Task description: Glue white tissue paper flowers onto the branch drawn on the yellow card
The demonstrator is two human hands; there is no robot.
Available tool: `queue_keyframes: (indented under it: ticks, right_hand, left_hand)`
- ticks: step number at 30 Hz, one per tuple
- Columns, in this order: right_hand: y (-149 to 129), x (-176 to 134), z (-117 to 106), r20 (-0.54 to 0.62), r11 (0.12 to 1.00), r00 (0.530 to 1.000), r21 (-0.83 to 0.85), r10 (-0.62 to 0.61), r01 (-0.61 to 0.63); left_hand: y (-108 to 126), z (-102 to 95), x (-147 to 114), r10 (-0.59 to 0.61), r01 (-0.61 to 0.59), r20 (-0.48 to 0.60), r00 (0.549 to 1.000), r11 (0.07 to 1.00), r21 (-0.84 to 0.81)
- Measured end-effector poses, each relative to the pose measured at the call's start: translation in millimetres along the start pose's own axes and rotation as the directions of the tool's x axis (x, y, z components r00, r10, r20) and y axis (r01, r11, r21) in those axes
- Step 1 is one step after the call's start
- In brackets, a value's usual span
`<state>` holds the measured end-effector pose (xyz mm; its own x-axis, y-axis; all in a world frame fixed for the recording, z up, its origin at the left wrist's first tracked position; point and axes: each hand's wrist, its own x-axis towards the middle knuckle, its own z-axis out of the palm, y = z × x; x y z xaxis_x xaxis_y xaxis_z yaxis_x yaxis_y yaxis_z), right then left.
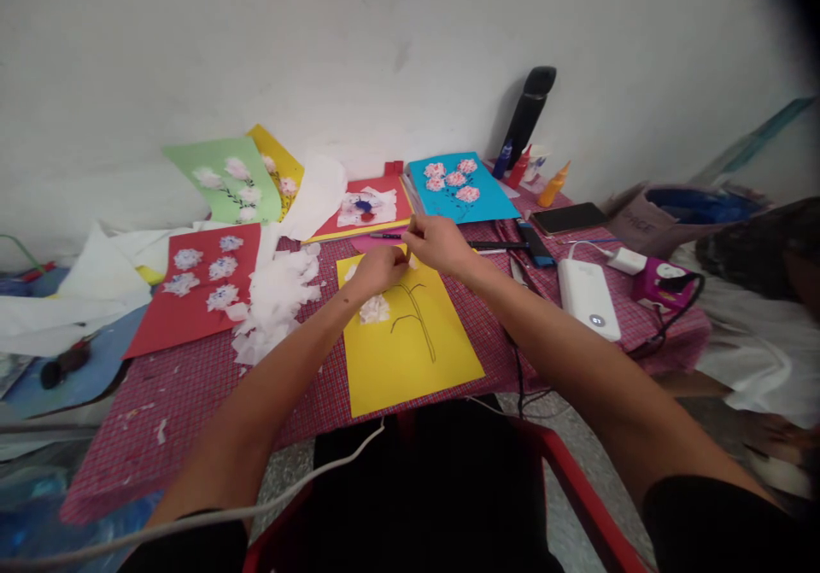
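Observation:
A yellow sheet [410, 368] lies in front of me, with pencil-like stem lines drawn on it. A crumpled white paper flower [374, 309] sits on its left half, and more white bits show near its top edge. Over the top of the sheet, my left hand [383, 271] is closed in a pinch; what its fingertips hold is hidden. Right beside it, my right hand [439, 242] pinches a thin brownish stick [408, 254], held upright with its lower end close to the left fingertips. The stick's exact kind is too small to tell.
Torn white tissue [278, 300] is heaped left of the sheet. A red flower sheet [192, 300] and a blue one [461, 189] lie around. Paint bottles [554, 184], a phone [569, 218], a white power bank [588, 298] and a purple adapter [663, 285] stand at right.

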<state>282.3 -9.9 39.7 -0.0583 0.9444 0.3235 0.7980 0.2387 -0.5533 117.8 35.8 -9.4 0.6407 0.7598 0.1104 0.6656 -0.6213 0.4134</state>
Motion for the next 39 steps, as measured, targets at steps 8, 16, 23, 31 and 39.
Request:
queue_keyframes:
  ticks: [8,16,23,31,39]
  right_hand:
    - [-16.2,-24.5,-30.9,-0.178,0.982,0.982,0.188,0.064,-0.03]
    - [-24.0,-134.6,-10.6,-0.285,0.828,0.93,0.559,0.231,-0.035]
    - [-10.5,-178.6,32.7,-0.39,0.918,0.91,0.396,0.14,0.029]
    - [-3.6,-182.0,35.6,-0.392,0.915,0.909,0.402,0.143,0.03]
    - [-18.5,-176.6,24.9,-0.351,0.87,0.923,0.492,0.159,0.037]
  left_hand:
    - [5.8,-28.5,-10.4,-0.06,0.058,-0.04,0.997,0.998,-0.033]
    - [-45.4,-111.9,-84.7,-0.272,0.276,-0.227,0.935,0.961,-0.012]
    - [-87.3,-116.4,-127.0,-0.229,0.229,-0.033,0.973,0.935,0.269]
    - [-77.6,-90.7,-129.8,-0.113,0.082,0.034,0.993,0.867,0.492]
    - [-63.4,-107.8,-145.9,-0.354,0.343,-0.13,0.926,0.934,-0.105]
